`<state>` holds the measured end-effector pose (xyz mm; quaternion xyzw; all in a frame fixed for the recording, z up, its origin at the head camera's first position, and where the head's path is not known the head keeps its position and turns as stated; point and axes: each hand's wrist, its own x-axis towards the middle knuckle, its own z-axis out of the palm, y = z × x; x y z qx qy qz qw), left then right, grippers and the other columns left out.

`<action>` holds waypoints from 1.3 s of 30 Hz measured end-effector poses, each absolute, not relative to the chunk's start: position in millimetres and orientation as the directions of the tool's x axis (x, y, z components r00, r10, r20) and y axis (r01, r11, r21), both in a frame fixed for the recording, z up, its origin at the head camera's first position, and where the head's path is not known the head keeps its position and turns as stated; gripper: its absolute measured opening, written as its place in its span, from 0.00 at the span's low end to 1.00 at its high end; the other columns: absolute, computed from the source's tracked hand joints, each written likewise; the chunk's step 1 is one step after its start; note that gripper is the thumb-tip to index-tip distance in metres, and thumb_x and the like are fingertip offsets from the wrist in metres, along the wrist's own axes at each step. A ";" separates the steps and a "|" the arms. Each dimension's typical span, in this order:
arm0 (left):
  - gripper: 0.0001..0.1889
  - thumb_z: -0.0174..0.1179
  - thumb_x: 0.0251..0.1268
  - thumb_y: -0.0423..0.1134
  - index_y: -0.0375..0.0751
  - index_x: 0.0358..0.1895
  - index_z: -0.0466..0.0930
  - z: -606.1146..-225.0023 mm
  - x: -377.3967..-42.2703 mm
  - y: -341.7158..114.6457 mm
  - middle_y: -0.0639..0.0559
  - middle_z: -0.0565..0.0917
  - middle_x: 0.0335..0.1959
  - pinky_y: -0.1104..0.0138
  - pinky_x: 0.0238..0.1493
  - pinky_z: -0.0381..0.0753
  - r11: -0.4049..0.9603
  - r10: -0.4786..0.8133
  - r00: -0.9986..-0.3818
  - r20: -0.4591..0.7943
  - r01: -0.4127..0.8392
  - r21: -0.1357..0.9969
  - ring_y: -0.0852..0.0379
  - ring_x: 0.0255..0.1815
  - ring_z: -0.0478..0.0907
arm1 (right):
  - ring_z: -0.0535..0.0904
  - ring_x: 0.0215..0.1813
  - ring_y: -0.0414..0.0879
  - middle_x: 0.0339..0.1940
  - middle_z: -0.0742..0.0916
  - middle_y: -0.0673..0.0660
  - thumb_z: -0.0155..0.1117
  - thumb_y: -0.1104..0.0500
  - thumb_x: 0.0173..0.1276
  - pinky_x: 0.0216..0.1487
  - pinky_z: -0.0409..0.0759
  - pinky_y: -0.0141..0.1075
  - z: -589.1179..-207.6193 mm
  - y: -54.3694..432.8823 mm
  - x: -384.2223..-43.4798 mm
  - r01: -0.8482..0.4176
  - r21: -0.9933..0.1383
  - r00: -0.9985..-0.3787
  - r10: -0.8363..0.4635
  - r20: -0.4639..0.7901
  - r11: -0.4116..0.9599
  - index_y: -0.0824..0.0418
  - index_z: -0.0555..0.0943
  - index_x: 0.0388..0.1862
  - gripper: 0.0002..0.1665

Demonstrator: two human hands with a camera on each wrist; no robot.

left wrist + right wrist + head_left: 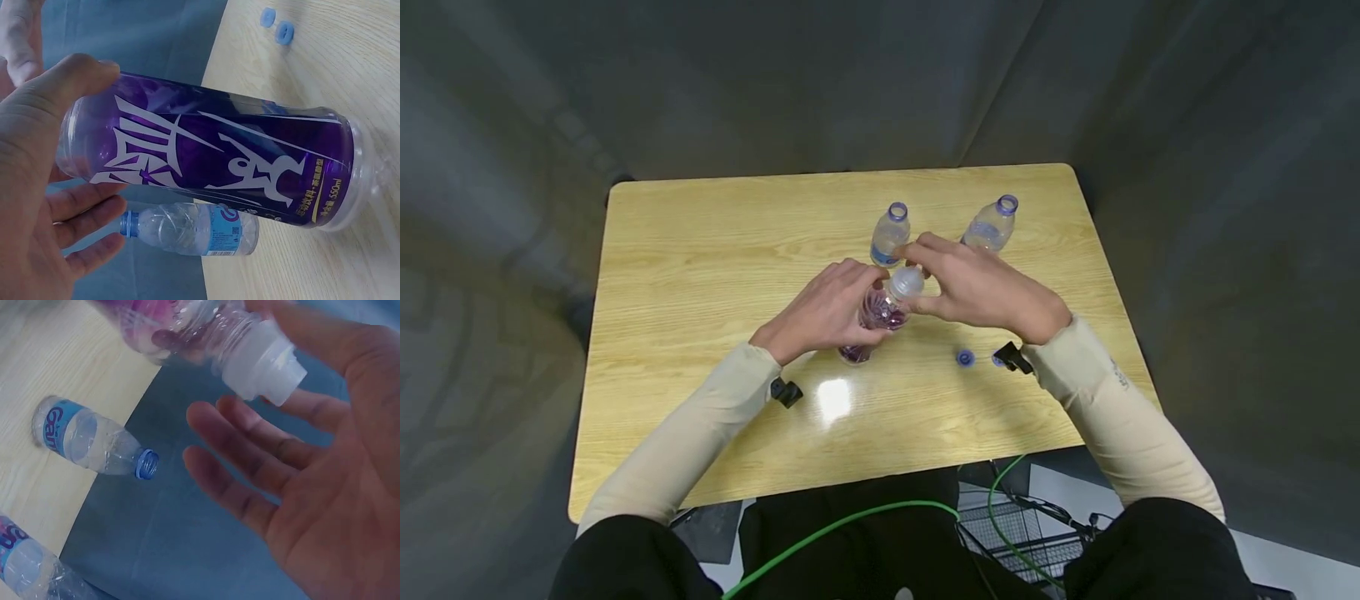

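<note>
A drink bottle with a purple label stands tilted above the table, its contents purple-tinted in the head view. My left hand grips it round the upper body, thumb on one side and fingers on the other. On its neck sits a white, stepped cap. My right hand has thumb and index finger at opposite sides of this cap, pinching it; the other fingers extend loosely past it in the right wrist view. The index fingertip is partly hidden behind the cap.
Two clear, uncapped bottles with blue labels stand beyond my hands, one nearer the middle and one farther right. Two small blue caps lie on the wooden table, near my right wrist. Grey curtains surround the table.
</note>
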<state>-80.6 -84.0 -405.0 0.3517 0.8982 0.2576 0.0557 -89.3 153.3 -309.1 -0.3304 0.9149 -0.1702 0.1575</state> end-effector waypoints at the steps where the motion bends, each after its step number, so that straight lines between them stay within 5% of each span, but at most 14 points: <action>1: 0.43 0.73 0.56 0.63 0.43 0.70 0.70 -405.2 -80.9 -84.5 0.46 0.82 0.59 0.53 0.63 0.76 0.616 0.662 -0.745 0.087 0.606 0.503 0.48 0.60 0.75 | 0.82 0.48 0.47 0.61 0.82 0.54 0.72 0.44 0.71 0.51 0.85 0.45 -308.9 152.8 -89.3 -0.560 -0.426 -0.721 -0.671 -0.173 0.711 0.56 0.76 0.70 0.34; 7: 0.46 0.73 0.57 0.62 0.44 0.74 0.67 -405.1 -81.5 -84.8 0.49 0.82 0.56 0.52 0.67 0.73 0.599 0.677 -0.728 0.109 0.631 0.494 0.48 0.62 0.75 | 0.83 0.53 0.45 0.61 0.82 0.54 0.72 0.54 0.71 0.56 0.84 0.45 -310.9 150.4 -88.2 -0.599 -0.447 -0.676 -0.719 -0.162 0.664 0.57 0.80 0.67 0.26; 20: 0.41 0.71 0.58 0.65 0.40 0.66 0.73 -415.7 -81.5 -76.8 0.50 0.82 0.52 0.54 0.66 0.74 0.583 0.707 -0.690 0.155 0.693 0.424 0.50 0.55 0.75 | 0.83 0.48 0.42 0.53 0.84 0.52 0.71 0.54 0.72 0.52 0.85 0.42 -312.0 154.7 -85.9 -0.618 -0.408 -0.669 -0.722 -0.175 0.672 0.58 0.83 0.58 0.19; 26: 0.40 0.70 0.59 0.65 0.38 0.65 0.74 -415.7 -80.1 -76.7 0.47 0.82 0.51 0.54 0.62 0.75 0.588 0.697 -0.694 0.180 0.697 0.410 0.49 0.52 0.75 | 0.78 0.31 0.41 0.33 0.82 0.50 0.62 0.42 0.78 0.35 0.80 0.36 -316.6 151.5 -86.4 -0.596 -0.413 -0.698 -0.699 -0.156 0.688 0.60 0.81 0.43 0.21; 33: 0.41 0.70 0.58 0.66 0.40 0.66 0.75 -413.8 -75.9 -71.5 0.49 0.84 0.55 0.55 0.60 0.76 0.575 0.717 -0.676 0.171 0.712 0.404 0.49 0.56 0.76 | 0.70 0.18 0.42 0.17 0.74 0.49 0.54 0.33 0.78 0.19 0.69 0.38 -324.0 146.8 -85.1 -0.671 -0.186 -0.720 -0.691 -0.067 0.717 0.58 0.76 0.28 0.32; 36: 0.40 0.70 0.59 0.65 0.41 0.67 0.74 -412.5 -75.8 -72.3 0.50 0.83 0.55 0.54 0.62 0.75 0.574 0.718 -0.678 0.157 0.705 0.417 0.49 0.58 0.76 | 0.74 0.23 0.42 0.24 0.79 0.49 0.55 0.34 0.79 0.24 0.74 0.39 -326.4 148.9 -83.6 -0.668 -0.225 -0.715 -0.696 -0.067 0.709 0.58 0.80 0.35 0.29; 39: 0.42 0.71 0.58 0.64 0.41 0.68 0.72 -410.7 -77.4 -76.6 0.51 0.82 0.52 0.54 0.65 0.74 0.585 0.705 -0.694 0.146 0.686 0.432 0.50 0.57 0.76 | 0.78 0.32 0.42 0.41 0.84 0.51 0.63 0.42 0.77 0.36 0.82 0.40 -324.9 154.1 -80.7 -0.640 -0.344 -0.700 -0.706 -0.108 0.687 0.57 0.82 0.57 0.23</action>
